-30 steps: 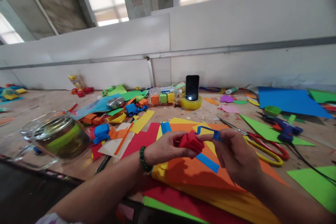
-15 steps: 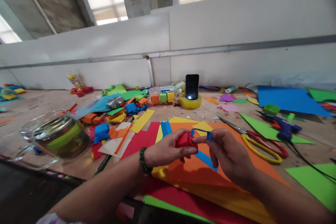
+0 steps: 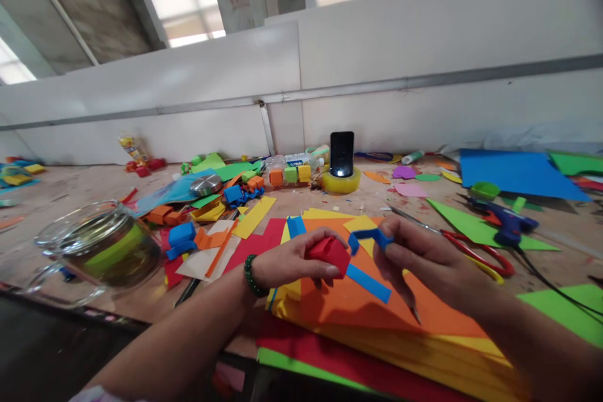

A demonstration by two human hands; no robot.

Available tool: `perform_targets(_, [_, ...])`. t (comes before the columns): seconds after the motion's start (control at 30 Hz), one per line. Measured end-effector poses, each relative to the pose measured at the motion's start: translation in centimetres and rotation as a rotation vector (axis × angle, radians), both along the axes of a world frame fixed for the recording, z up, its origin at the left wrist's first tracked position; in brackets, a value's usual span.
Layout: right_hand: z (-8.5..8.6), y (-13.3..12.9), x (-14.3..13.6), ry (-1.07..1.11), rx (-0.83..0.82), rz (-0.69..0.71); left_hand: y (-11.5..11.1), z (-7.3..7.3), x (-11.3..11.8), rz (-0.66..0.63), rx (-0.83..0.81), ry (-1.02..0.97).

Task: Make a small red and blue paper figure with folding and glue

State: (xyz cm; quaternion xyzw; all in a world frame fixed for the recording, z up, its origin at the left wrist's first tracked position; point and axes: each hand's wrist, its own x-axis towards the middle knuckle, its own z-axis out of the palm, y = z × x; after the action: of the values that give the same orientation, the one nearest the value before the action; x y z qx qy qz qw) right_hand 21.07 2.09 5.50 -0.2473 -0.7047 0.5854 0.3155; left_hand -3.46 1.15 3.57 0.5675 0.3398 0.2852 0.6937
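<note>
My left hand (image 3: 301, 257) is closed around a small folded red paper box (image 3: 330, 256). In my right hand (image 3: 419, 257), a bent blue paper strip (image 3: 369, 236) is pinched between thumb and forefinger, its free end close to the red box but apart from it. A dark pointed tip shows below the right hand's fingers; what it belongs to is mostly hidden. Under both hands lies a stack of coloured paper with an orange sheet (image 3: 339, 308) on top. A flat blue strip (image 3: 370, 282) rests on that sheet.
Scissors (image 3: 485, 254) and a blue glue gun (image 3: 513, 223) with its cord lie to the right. A lidded glass teapot (image 3: 113, 251) stands at the left. Small paper boxes and scraps cover the middle back, near a phone (image 3: 342, 154) propped on a yellow tape roll (image 3: 342, 182).
My right hand has drawn back to the right from the red box, taking the blue strip with it. The box has turned a little in my left hand.
</note>
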Motion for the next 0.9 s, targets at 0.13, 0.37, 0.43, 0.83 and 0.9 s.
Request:
perform_targets(0.13, [1.3, 1.4, 2.4, -0.167, -0.294, 0.307, 0.3, -0.1, -0.9, -0.121, 0.02, 0.051])
perform_targets(0.37, [1.7, 2.9, 3.1, -0.278, -0.313, 0.381, -0.2, 0.2, -0.2, -0.182, -0.005, 0.145])
perform_targets(0.43, [1.6, 2.8, 2.9, -0.273, -0.313, 0.398, -0.5, 0.3, 0.1, -0.19, 0.027, 0.186])
perform_targets(0.83, [0.5, 3.2, 3.2, -0.125, -0.368, 0.372, -0.9, 0.7, 0.2, -0.158, 0.224, 0.309])
perform_targets(0.9, [0.4, 3.7, 3.5, -0.088, -0.334, 0.282, -0.9, 1.0, -0.1, -0.151, 0.179, 0.295])
